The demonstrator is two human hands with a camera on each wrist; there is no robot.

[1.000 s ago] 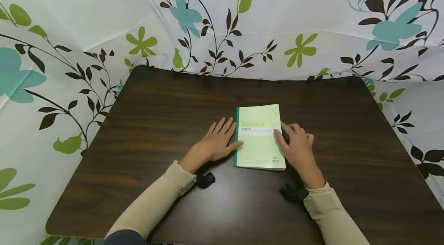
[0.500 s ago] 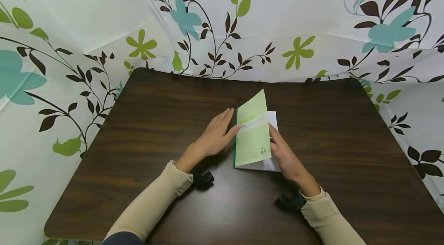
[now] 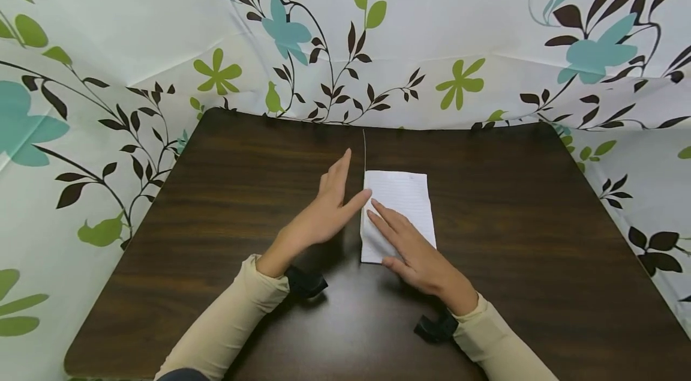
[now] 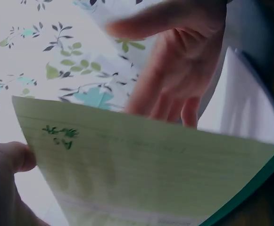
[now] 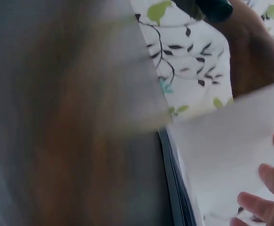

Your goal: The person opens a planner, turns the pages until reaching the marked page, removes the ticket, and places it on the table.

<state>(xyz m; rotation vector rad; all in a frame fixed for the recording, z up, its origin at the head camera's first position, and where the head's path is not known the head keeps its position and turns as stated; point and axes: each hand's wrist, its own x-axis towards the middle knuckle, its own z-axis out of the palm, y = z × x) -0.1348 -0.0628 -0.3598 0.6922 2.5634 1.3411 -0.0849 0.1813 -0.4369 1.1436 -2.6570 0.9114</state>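
A notebook (image 3: 407, 189) lies on the table, its lined white page showing. Its pale green cover (image 4: 127, 165) stands upright along the spine, seen almost edge-on in the head view. On the cover's outer side is my left hand (image 3: 323, 210), fingers extended, its thumb tip right at the cover. My right hand (image 3: 415, 252) is over the page on the inner side, fingers stretched toward the spine. In the right wrist view, the right fingertips (image 5: 269, 181) are close to the white inside of the cover.
The dark wood-grain table (image 3: 259, 165) extends around the notebook on all sides. A white curtain (image 3: 178, 21) with leaf and flower prints hangs behind and beside it. Black wrist cameras (image 3: 306, 282) sit on both wrists.
The cover has swung up from lying closed to upright, baring the lined page. My right hand has moved left from the notebook's right edge, over the page. My left hand has tipped up.
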